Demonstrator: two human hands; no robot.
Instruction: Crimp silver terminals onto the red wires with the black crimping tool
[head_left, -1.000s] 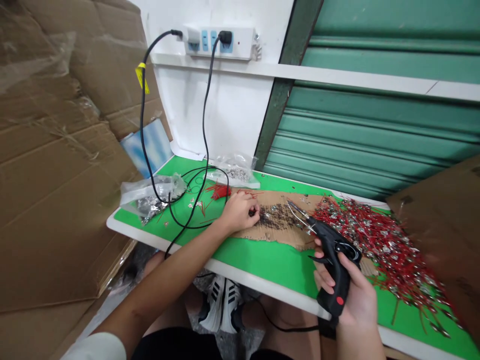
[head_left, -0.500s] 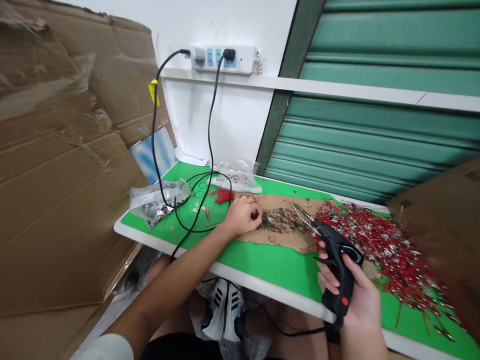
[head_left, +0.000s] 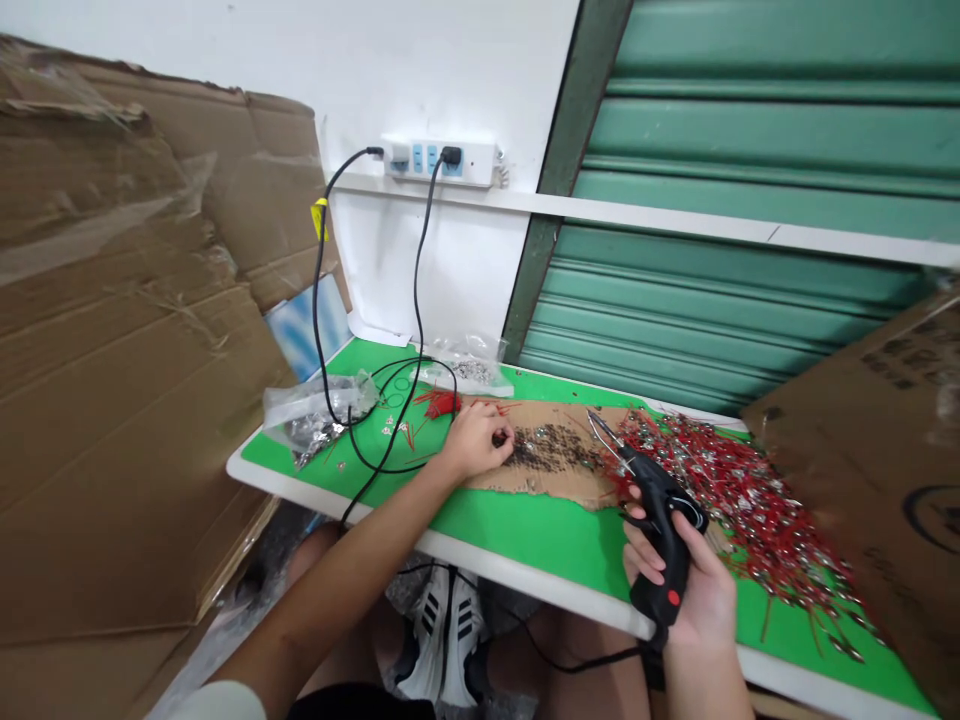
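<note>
My left hand (head_left: 480, 440) rests over the left part of a brown cardboard strip (head_left: 540, 486), its thumb and fingertips pressed together; what they hold is too small to make out. Many small dark parts (head_left: 551, 447) lie on the strip just right of it. Behind that hand is a bundle of red wires (head_left: 441, 403). My right hand (head_left: 686, 570) is wrapped round a black soldering gun (head_left: 660, 510), whose metal tip points up and left over the strip's right part. Beyond the gun spreads a large pile of red wires with shiny metal ends (head_left: 742, 490).
The green table top (head_left: 517, 530) has a pale edge. Clear bags of metal parts (head_left: 319, 415) lie at its left and back. Black cables run up to a power strip (head_left: 476, 163) on the wall. Cardboard boxes (head_left: 120, 400) stand on both sides; a green shutter (head_left: 675, 310) is behind.
The view has shifted, so the power strip sits lower and the wire pile further left. Both hands keep nearly the same pose over the table.
</note>
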